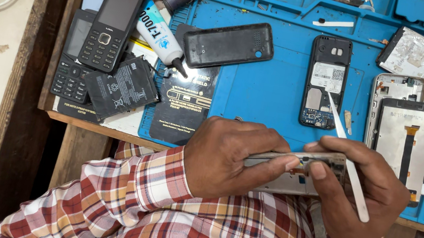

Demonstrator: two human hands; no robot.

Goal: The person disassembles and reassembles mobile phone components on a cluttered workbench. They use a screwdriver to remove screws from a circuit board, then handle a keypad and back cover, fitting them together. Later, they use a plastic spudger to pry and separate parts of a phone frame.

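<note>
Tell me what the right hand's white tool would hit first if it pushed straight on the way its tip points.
The right hand holds a white tool whose tip points up and away. It would probably meet the open black phone first; its tip already overlaps it, though height above the blue mat is unclear.

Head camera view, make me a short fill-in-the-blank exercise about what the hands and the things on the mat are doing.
1. Both hands grip a silver phone frame edge-on, and the right hand also holds thin white ____.
2. The work surface is a ____ repair mat.
3. The opened keypad phone lies with its back cover ____.
4. The left hand comes out of a ____ shirt sleeve.

Missing words: tweezers; blue; off; checked
</note>
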